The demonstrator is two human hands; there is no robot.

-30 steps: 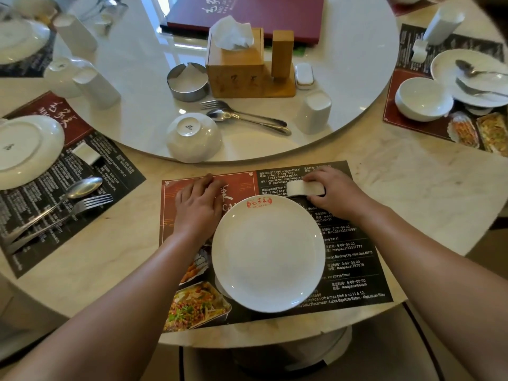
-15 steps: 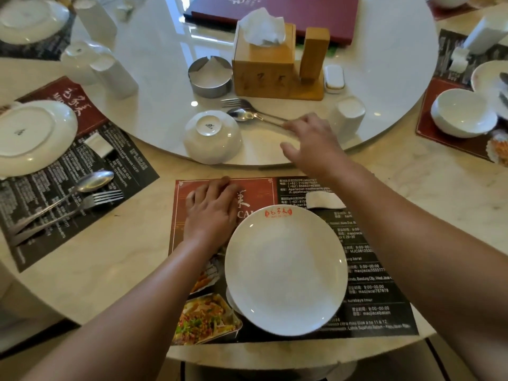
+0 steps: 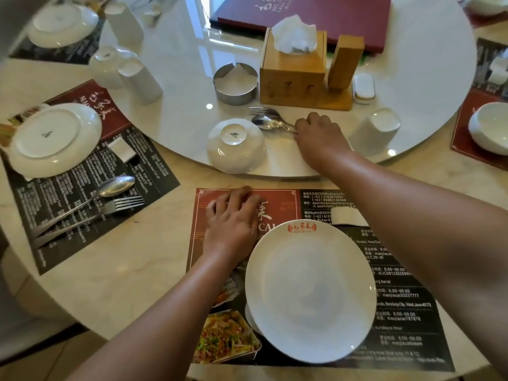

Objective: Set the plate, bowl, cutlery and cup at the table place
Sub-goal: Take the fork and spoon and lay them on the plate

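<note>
A white plate (image 3: 310,292) with a red logo lies on the placemat (image 3: 275,200) in front of me. A small white rest (image 3: 347,217) sits just beyond the plate. My left hand (image 3: 233,224) lies flat on the mat, left of the plate. My right hand (image 3: 319,136) is out on the glass turntable (image 3: 178,119), fingers curled over the handles of the spoon (image 3: 265,122) and fork (image 3: 264,111). An upturned white bowl (image 3: 236,145) stands left of that hand, and an upturned white cup (image 3: 375,132) to its right.
A wooden tissue box (image 3: 292,70), a steel napkin ring (image 3: 235,83) and a red menu (image 3: 316,12) fill the turntable's middle. The left place setting (image 3: 55,138) has a plate, spoon and fork. Another bowl (image 3: 489,127) sits at the right.
My right hand let go of the white rest on the mat, reached forward onto the turntable and closed over the cutlery handles. The left hand stayed on the mat.
</note>
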